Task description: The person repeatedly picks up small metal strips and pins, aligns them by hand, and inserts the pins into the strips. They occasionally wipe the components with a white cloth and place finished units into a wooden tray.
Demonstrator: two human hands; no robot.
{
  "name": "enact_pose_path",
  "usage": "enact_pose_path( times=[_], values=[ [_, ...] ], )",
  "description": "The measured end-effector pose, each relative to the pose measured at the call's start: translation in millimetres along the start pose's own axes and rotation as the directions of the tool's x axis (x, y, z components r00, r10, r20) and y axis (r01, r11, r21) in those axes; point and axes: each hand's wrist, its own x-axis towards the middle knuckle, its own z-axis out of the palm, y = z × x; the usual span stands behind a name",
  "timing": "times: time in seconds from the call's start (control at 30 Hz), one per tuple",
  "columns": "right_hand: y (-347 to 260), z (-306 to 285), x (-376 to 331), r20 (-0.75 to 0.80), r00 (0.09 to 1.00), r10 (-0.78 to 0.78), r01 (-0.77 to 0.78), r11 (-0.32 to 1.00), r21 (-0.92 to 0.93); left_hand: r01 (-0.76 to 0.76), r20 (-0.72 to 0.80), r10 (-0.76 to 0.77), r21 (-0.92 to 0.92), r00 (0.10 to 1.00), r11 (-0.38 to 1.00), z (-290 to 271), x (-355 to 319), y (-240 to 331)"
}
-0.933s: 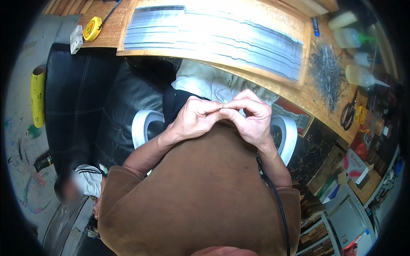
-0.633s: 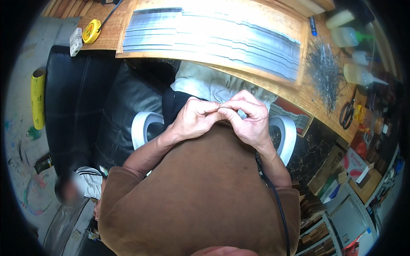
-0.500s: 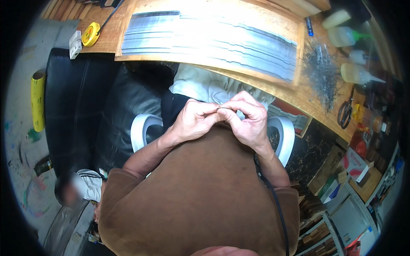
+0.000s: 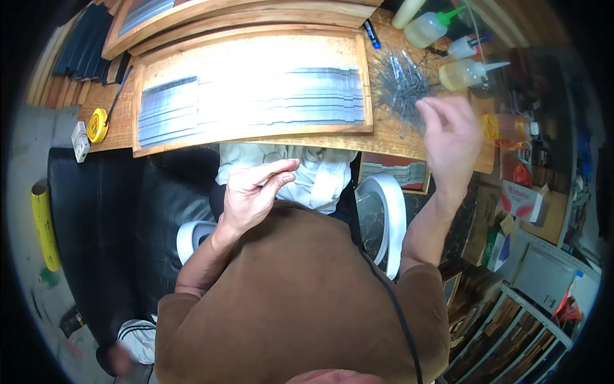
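Observation:
My left hand is raised above my lap, before my brown shirt. Its fingers are stretched out and the thumb lies a little apart from them; no object shows between them. My right hand reaches out over the right end of the wooden bench, its fingertips at the edge of a pile of thin dark wire-like pieces. Motion blurs its fingers, and whether anything is between them is unclear. A shallow wooden tray on the bench holds rows of thin grey strips, partly washed out by glare.
Squeeze bottles and a blue marker stand or lie around the pile. A yellow tape measure is at the bench's left end. White chair arms flank me. Someone's white-sleeved arm shows lower left.
My hands have parted from a fingertip pinch on something small and dark. The right has swung out to the pile; the left has drawn slightly left. The view has shifted.

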Motion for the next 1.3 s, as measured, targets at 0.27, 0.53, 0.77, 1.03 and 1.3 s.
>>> enact_pose_path(
  times=[0.27, 0.53, 0.77, 1.03, 1.3],
  values=[
    [-47.6, 47.7, -47.2, 0.286, 0.929, -0.233, 0.022, 0.808, 0.589, -0.259, 0.126, 0.246, 0.104, 0.961, 0.96, 23.0, 44.2, 10.5],
    [-31.0, 79.1, -42.3, 0.189, 0.937, -0.293, 0.056, 0.66, 0.749, -0.409, 0.177, 0.371, 0.302, 0.912, 0.861, 23.8, 66.6, 17.6],
    [-33.3, 70.8, -44.0, 0.241, 0.929, -0.28, 0.018, 0.688, 0.726, -0.419, 0.144, 0.394, 0.322, 0.908, 0.849, 27.1, 61.2, 16.1],
    [-37.7, 77.0, -43.3, 0.246, 0.945, -0.214, -0.03, 0.695, 0.718, -0.257, 0.167, 0.236, 0.12, 0.957, 0.959, 24.7, 65.7, 7.8],
    [-49.3, 75.2, -85.7, 0.378, 0.926, -0.017, -0.269, 0.673, 0.689, 0.407, 0.434, -0.296, -0.188, 0.851, 0.894, 13.3, 34.5, 25.3]
  ],
)
